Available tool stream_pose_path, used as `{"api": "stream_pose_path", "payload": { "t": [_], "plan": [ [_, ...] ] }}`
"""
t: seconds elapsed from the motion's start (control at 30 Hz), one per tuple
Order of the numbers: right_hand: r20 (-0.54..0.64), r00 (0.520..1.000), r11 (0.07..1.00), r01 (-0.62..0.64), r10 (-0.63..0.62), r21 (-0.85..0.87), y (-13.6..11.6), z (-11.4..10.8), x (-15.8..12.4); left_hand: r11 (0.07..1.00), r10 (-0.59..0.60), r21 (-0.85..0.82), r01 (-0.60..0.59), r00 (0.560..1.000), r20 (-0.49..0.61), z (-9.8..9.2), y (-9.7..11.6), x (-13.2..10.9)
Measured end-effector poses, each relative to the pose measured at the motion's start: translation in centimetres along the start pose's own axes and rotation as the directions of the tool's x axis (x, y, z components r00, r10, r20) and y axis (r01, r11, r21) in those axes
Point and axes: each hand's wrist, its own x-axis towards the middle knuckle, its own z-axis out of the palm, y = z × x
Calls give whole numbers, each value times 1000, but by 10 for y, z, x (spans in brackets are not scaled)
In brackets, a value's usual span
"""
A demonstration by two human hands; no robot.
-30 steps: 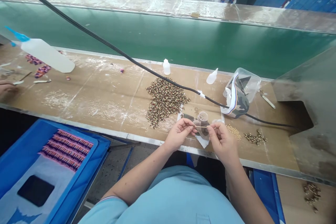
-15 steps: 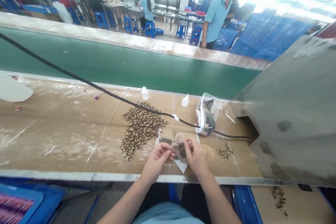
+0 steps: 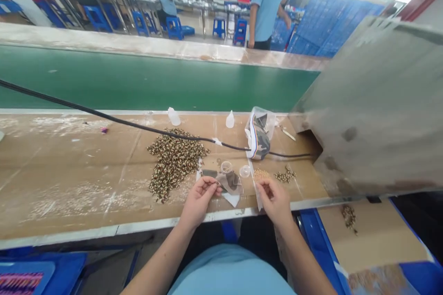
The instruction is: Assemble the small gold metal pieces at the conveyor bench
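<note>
Bead-picking step, I'd say: left hand [image 3: 200, 196] pinched narrow on something tiny, right hand [image 3: 276, 199] grip unclear beside gold beads [image 3: 260, 174] at its 11 o'clock; next needs fingertip precision.

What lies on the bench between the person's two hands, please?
In the head view, a crumpled grey-brown scrap on a white sheet lies between the left hand and the right hand.

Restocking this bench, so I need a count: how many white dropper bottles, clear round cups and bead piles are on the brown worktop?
White dropper bottles: 2
Clear round cups: 2
Bead piles: 3
Total: 7
</note>
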Motion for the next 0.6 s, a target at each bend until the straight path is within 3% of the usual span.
{"api": "stream_pose_path", "payload": {
  "t": [0.2,0.6],
  "plan": [
    [-44,995,994,-89,86,-70,21,-22,-8,997,-53,-56,53,999,0,10,0,-7],
    [82,996,981,-23,40,-195,33,-20,-6,988,-148,-43,151,986,73,23,-5,-18]
  ]
}}
